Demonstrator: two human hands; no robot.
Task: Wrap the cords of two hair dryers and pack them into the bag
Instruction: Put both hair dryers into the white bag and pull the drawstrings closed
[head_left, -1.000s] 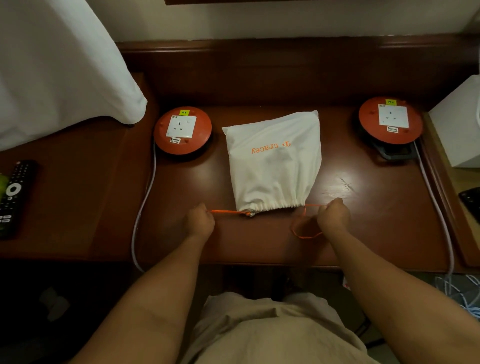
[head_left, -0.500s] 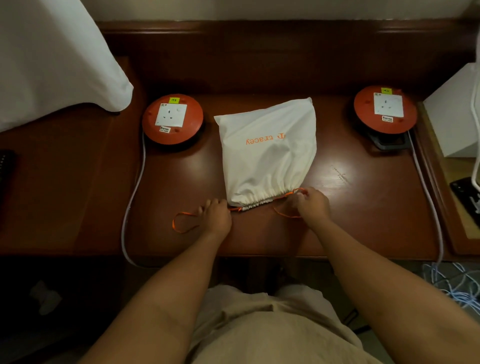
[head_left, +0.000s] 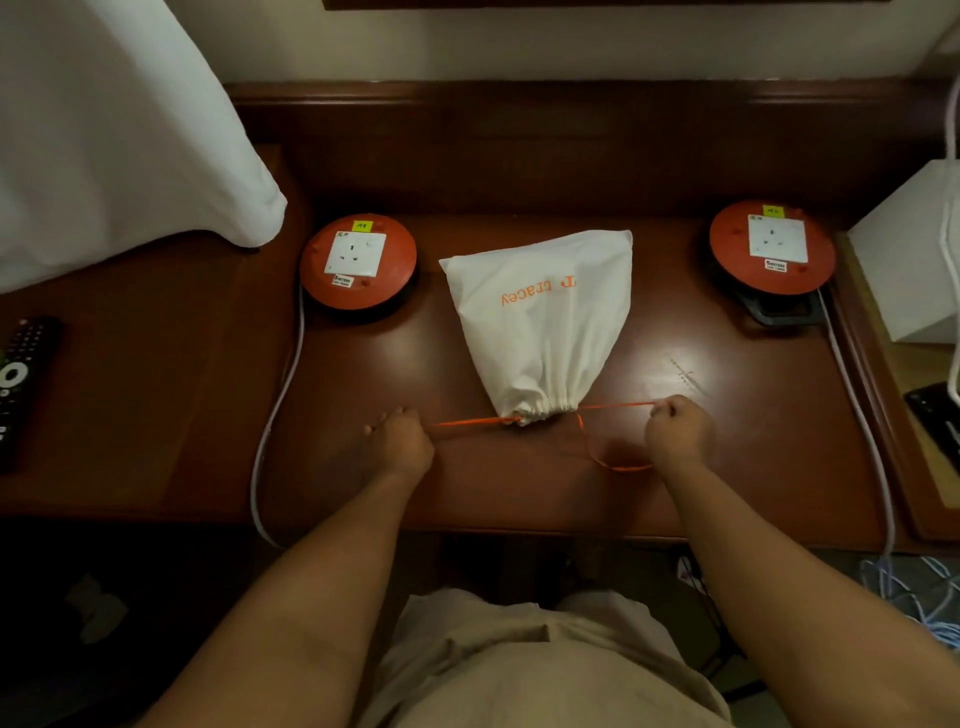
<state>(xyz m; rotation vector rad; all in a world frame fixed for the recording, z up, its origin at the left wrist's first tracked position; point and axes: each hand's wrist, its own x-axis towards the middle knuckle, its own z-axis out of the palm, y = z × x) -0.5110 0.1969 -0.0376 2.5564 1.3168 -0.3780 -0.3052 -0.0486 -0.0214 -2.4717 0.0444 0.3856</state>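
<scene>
A bulging white drawstring bag (head_left: 543, 317) with orange lettering lies on the dark wooden table (head_left: 727, 467), its mouth gathered tight toward me. An orange drawstring (head_left: 472, 422) runs taut out of both sides of the mouth. My left hand (head_left: 402, 447) grips the left end of the string, left of the mouth. On the other side my right hand (head_left: 678, 431) pinches the right end, and a slack orange loop hangs below it. No hair dryer or cord shows; the bag hides its contents.
Two round orange extension reels with white sockets stand at the back left (head_left: 358, 262) and back right (head_left: 772, 248), each with a pale cable trailing off the table's front edge. White bedding (head_left: 114, 135) at left, a remote (head_left: 23, 384) far left, a white box (head_left: 914, 249) at right.
Both hands have moved apart from beside the bag's mouth, pulling the orange string taut. The mouth is cinched narrower than half a second ago.
</scene>
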